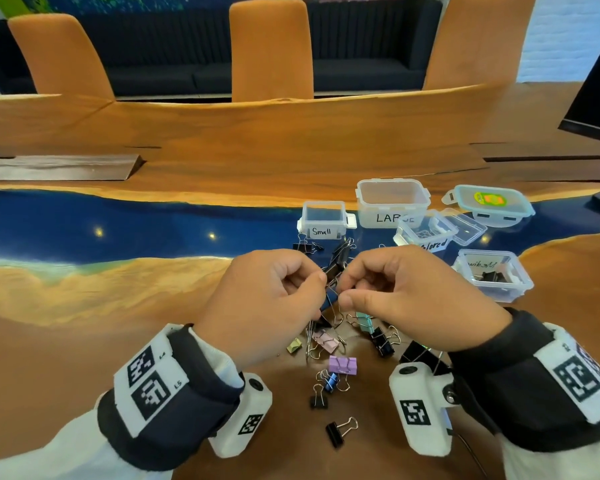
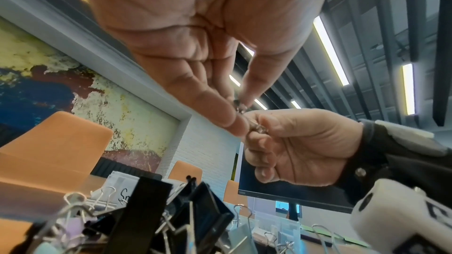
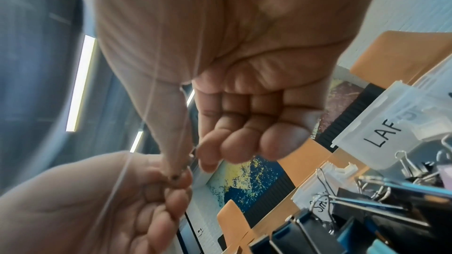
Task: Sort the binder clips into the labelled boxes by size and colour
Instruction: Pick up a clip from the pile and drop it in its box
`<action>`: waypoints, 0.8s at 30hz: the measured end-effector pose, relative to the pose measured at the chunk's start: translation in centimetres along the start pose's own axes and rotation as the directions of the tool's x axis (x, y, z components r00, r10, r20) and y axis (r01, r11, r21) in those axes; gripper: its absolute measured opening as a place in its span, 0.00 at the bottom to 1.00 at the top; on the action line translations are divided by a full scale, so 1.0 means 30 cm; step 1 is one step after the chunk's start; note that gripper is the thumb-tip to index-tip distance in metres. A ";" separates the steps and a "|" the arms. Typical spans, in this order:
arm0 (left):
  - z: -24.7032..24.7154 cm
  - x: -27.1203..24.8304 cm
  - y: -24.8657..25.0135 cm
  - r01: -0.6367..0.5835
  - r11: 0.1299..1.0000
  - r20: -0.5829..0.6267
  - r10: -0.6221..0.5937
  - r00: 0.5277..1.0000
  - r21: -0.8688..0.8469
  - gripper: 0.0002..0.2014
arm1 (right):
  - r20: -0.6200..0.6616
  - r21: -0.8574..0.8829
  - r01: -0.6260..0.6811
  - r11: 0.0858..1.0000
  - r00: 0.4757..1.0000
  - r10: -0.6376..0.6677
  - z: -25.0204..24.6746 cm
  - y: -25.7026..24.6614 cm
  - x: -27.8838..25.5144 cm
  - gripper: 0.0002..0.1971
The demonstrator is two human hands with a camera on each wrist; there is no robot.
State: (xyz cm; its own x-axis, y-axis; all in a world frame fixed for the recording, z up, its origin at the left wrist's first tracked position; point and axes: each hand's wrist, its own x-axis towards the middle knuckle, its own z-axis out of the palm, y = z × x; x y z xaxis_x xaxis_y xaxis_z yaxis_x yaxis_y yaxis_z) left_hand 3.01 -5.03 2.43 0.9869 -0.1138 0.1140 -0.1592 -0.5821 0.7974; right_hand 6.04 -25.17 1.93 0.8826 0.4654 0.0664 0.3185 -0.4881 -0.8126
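Your left hand (image 1: 274, 299) and right hand (image 1: 406, 292) meet above the pile (image 1: 340, 344) of loose clips, thumb and forefinger of each pinching the same clip (image 1: 333, 271) between them. It looks like a black one with wire handles, though your fingers hide most of it and the wrist views show only a bit of metal at the fingertips (image 2: 240, 123). The rest of your fingers curl into the palms.

Take the pile as your landmark. Just beyond it stands the Small box (image 1: 323, 221), with a black clip (image 1: 303, 245) on the table (image 1: 84, 341) at its foot. Beyond the pile and to the right is the Large box (image 1: 392, 206). Right of the pile, tilted, is the Colored box (image 1: 426, 233) with something pale inside. Further right and nearer you sits the Medium box (image 1: 492, 275), holding a black clip. In the pile itself lie pink (image 1: 326, 341), purple (image 1: 342, 363), mint (image 1: 364, 322), blue (image 1: 331, 381) and several black clips, one black one (image 1: 336, 433) apart on the near side.
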 end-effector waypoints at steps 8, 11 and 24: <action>-0.075 0.033 -0.043 0.105 0.959 -0.071 -0.128 0.989 -0.263 0.10 | -0.067 -0.273 -0.021 0.962 0.998 0.002 -0.116 -0.067 0.134 0.09; -0.105 0.038 -0.067 0.115 0.955 -0.089 -0.144 0.986 -0.275 0.10 | -0.058 -0.584 -0.039 0.811 0.998 0.007 -0.179 -0.075 0.285 0.19; -0.214 0.008 -0.143 0.142 0.962 -0.142 -0.179 0.974 -0.235 0.10 | 0.030 -0.859 -0.199 0.471 0.900 0.434 -0.092 0.062 0.666 0.45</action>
State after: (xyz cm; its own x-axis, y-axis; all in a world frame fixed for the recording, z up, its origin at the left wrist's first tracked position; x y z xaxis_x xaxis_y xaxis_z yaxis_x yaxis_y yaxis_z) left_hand 4.08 2.61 2.83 0.9928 0.1074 0.0526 -0.0070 -0.3866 0.9222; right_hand 25.23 -18.81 3.36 0.9226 0.2293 -0.3102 0.2719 -0.9570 0.1013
